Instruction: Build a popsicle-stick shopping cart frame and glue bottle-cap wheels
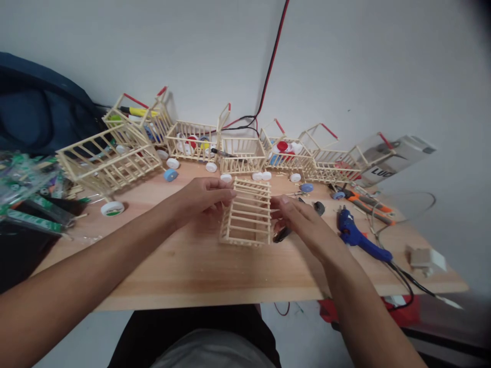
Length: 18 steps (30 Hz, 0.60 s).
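Note:
A small basket frame of pale wooden sticks (251, 217) is held between my two hands, over the middle of the table near its front. My left hand (209, 197) grips its upper left side, thumb on the edge and fingers partly hidden behind it. On the other side my right hand (295, 217) is closed against the right edge, thumb and fingertips at the sticks. Beneath the right hand lies a black object (283, 234), mostly covered by the fingers. Just behind the frame stands a stick cart (242, 156) with white wheels.
Several more stick carts line the wall, among them a large one (111, 163) at left. A blue glue gun (360, 237) and orange-handled pliers (370, 204) lie right. Plastic packets (34, 204) pile up at far left. A white adapter (425, 259) sits near the right edge.

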{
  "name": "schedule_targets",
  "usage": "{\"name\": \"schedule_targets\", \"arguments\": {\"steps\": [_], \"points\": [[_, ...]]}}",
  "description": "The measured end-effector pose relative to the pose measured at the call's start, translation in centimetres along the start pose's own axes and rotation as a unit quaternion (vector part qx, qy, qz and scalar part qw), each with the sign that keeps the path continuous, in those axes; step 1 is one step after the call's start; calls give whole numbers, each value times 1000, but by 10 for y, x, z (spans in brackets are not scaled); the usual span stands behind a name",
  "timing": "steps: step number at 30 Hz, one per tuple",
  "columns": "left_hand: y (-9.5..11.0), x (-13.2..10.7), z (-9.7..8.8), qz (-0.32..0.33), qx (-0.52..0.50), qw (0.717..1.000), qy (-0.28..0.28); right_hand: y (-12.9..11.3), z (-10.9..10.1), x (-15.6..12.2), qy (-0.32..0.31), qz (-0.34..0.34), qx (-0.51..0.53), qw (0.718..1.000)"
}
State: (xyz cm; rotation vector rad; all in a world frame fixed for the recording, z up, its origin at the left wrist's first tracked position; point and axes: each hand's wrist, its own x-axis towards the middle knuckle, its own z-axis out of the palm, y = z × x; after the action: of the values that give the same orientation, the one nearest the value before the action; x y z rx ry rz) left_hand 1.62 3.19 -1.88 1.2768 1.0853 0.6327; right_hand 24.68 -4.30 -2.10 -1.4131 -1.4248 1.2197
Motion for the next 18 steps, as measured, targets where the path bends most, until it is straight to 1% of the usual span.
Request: {"name": "schedule_targets", "arguments": {"steps": [6,11,18], "points": [[-6,-3,-5,12,-28,999,13,-3,3,12,-14,-24,-25,999],[-7,-7,-6,22,-36,999,3,-8,9,21,-5,-8,-72,997],[-8,-7,0,30,-27,998,43,-14,14,27,23,10,-143,989]]}}
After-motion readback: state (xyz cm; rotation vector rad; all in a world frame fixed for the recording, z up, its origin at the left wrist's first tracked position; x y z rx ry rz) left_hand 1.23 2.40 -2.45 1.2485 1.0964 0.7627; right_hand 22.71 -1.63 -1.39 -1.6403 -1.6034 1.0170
